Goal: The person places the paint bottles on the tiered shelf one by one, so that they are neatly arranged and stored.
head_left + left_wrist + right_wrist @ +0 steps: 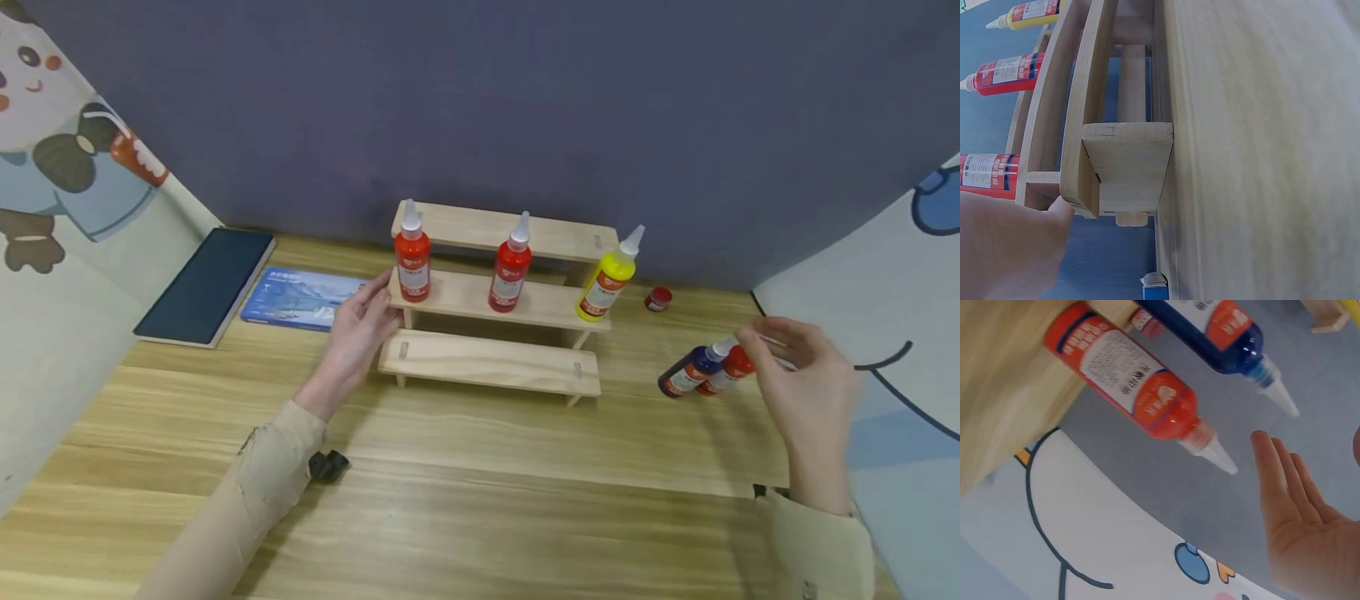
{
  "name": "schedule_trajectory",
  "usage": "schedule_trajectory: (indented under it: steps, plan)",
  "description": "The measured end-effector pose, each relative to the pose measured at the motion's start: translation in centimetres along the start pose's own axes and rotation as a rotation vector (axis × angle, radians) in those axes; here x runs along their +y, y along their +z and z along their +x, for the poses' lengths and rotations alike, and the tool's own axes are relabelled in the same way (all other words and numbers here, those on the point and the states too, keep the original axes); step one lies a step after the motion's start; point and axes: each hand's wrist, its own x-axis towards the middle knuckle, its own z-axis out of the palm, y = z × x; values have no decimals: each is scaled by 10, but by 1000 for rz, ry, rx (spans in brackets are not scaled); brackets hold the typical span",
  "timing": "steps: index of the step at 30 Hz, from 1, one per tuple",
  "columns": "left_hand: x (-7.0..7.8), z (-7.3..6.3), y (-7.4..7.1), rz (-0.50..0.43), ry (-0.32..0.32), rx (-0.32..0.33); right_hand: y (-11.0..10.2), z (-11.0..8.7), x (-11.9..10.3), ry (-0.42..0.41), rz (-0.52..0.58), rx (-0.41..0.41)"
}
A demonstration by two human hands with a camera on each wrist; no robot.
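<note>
A three-step wooden stand (487, 360) stands on the table. On its middle step are two red squeeze bottles, the left one (413, 265) and the center one (510, 275), and a tilted yellow bottle (604, 283). My left hand (358, 329) grips the stand's left end at the middle step; some of its fingers are hidden. To the right stand a dark blue bottle (690, 372) and another red bottle (1129, 375), side by side. My right hand (810, 383) hovers beside their nozzles, its fingers straight in the right wrist view, holding nothing.
A small red-topped jar (658, 298) sits right of the stand. On the left lie a blue flat box (300, 297) and a dark tablet-like slab (206, 287). A dark blue panel (487, 108) rises behind, with printed walls at both sides.
</note>
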Motion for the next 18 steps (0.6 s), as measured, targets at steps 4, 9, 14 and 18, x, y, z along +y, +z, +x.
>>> schedule_trajectory:
  steps: [4,9,14,18]
  plan:
    - [0,1,0,-1,5,-2,2,0,7,-10,-13,-12]
    - [1,0,0,1,2,1,4,-1,13,-11,-6,-41]
    - [1,0,0,-2,-5,1,5,-1,19,-19,-23,-79]
    - [2,0,1,-7,-10,0,5,-1,26,-44,-38,-114]
